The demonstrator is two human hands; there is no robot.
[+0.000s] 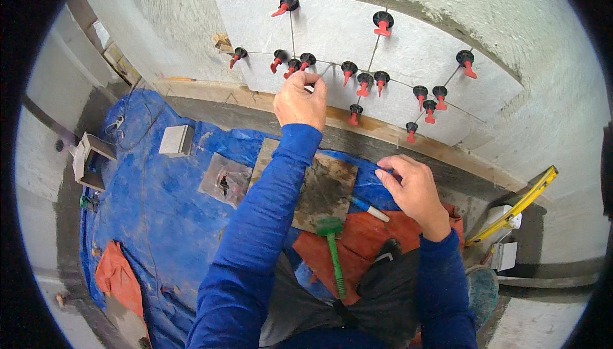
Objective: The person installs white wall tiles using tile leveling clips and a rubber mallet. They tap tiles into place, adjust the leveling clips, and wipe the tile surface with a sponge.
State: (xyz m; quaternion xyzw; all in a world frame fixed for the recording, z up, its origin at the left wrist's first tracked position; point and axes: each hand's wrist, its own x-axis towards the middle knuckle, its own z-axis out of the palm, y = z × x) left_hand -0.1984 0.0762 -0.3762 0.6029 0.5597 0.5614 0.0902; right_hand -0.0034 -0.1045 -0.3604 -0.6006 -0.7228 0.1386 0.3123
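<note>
A blue tarpaulin (pixel 185 189) covers much of the floor, below pale grey wall tiles (pixel 332 23) with a wooden batten (pixel 255 98) along their lower edge. A yellow spirit level (pixel 507 218) slants at the far right, and a green mallet (pixel 334 256) lies with its head at the edge of a stained slab (pixel 329 186).

The left hand (pixel 301 100) is raised to the tiles, fingers curled and thumb drawn in close to the index finger; whether it grips anything cannot be told. The right hand (pixel 408 189) hangs lower, loosely curled, thumb and fingers apart, with nothing visible in it.

Smallest are the tile-levelling clips (pixel 364 83), two of them just beyond the left hand's fingers. Each has a round black base and red handle, set along the joints.
</note>
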